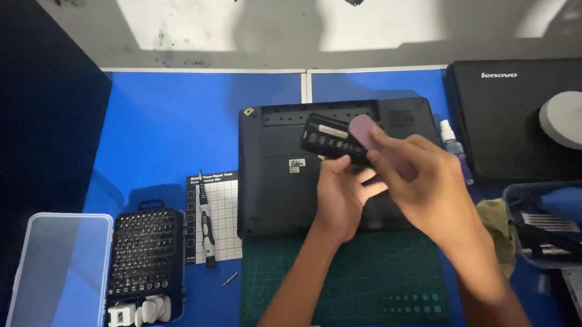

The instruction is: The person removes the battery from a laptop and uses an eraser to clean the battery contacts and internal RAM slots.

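A black laptop (275,186) lies upside down, partly on a green cutting mat (358,284). Above it my left hand (339,194) grips a long black battery pack (327,138), lifted and tilted. My right hand (422,183) holds a small purple flat tool (364,130), and its upper end rests against the battery's right part. Both hands hover over the laptop's right half, hiding that part of its base.
At the left sits an open screwdriver bit case (144,264) with a clear lid (55,275); a screwdriver (206,228) lies on a white grid mat (223,211). To the right: a spray bottle (453,143), a second closed laptop (511,116), a white lamp base (576,119), a tool tray (570,223).
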